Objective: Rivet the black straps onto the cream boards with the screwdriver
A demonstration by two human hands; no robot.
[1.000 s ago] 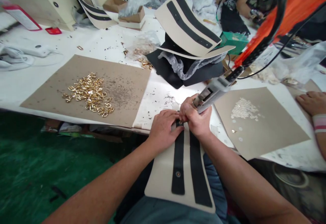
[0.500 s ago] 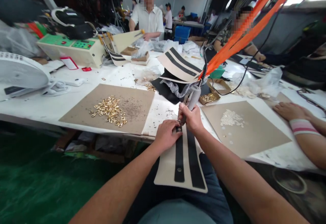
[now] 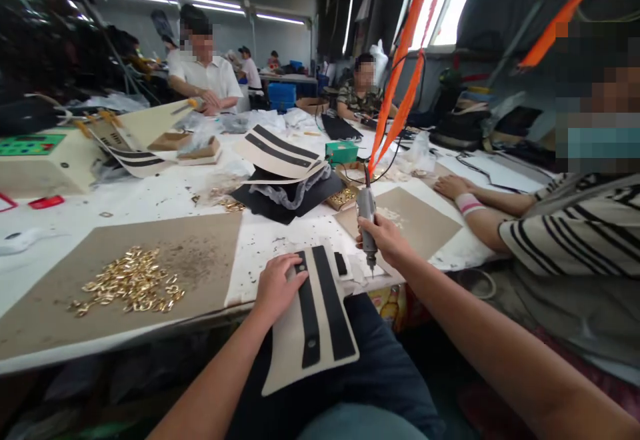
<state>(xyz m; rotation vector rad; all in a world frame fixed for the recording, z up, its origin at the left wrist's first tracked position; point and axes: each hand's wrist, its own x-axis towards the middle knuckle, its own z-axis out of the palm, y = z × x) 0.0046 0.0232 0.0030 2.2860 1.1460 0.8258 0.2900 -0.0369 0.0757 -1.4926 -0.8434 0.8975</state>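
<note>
My left hand (image 3: 280,287) grips the left edge of a beige panel (image 3: 286,350), its thumb and fingers near the top of a black strap (image 3: 309,317). Two dark straps run along the panel, and a small round metal fastener (image 3: 312,344) shows near the lower end of the left one. The panel lies partly over my lap and partly on the table edge. To its right, my right hand (image 3: 385,237) is wrapped round a grey electric screwdriver (image 3: 367,207). The screwdriver hangs from orange bands (image 3: 395,110), its bit pointing down and apart from the panel.
Gold metal clasps (image 3: 131,280) are heaped on a brown board (image 3: 45,293) at left. Stacked panels (image 3: 280,150) lie ahead. Pale small pieces rest on another board (image 3: 430,217) at right, near a co-worker's forearms (image 3: 477,207). A green box (image 3: 341,151) stands farther back.
My right hand has lifted the screwdriver off the strap and moved it right. My left hand still holds the panel. The view has turned to the right, bringing the co-worker's striped sleeve into sight.
</note>
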